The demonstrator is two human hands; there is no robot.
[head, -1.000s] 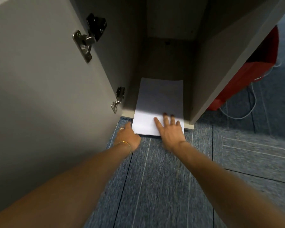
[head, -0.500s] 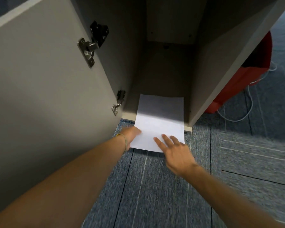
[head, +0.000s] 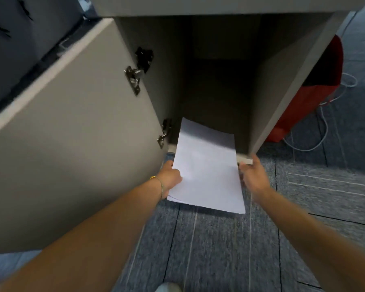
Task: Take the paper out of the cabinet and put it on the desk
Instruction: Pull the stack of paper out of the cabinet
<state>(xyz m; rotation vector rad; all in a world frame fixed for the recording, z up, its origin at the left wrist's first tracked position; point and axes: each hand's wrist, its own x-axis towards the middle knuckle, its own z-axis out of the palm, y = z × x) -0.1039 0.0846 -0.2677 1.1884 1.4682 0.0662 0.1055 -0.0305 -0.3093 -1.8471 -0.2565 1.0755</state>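
Note:
A thin stack of white paper (head: 207,169) is lifted off the floor, its far end still inside the mouth of the grey cabinet (head: 270,98). My left hand (head: 169,178) grips the stack's left edge, thumb on top. My right hand (head: 254,175) holds the right edge, fingers curled under it. The far edge of the paper bends upward. The cabinet's inside is dark and I see nothing else in it. A grey desk edge (head: 198,6) runs along the top of the view.
The cabinet door (head: 72,133) stands open to the left, with two metal hinges. A red bag (head: 310,98) and a white cable (head: 325,127) lie on the blue carpet (head: 219,249) to the right of the cabinet. A shoe tip (head: 169,287) shows at the bottom.
The paper has slid out toward me and risen off the cabinet floor. My right hand moved from flat on top to the right edge; my left hand now grips the left edge.

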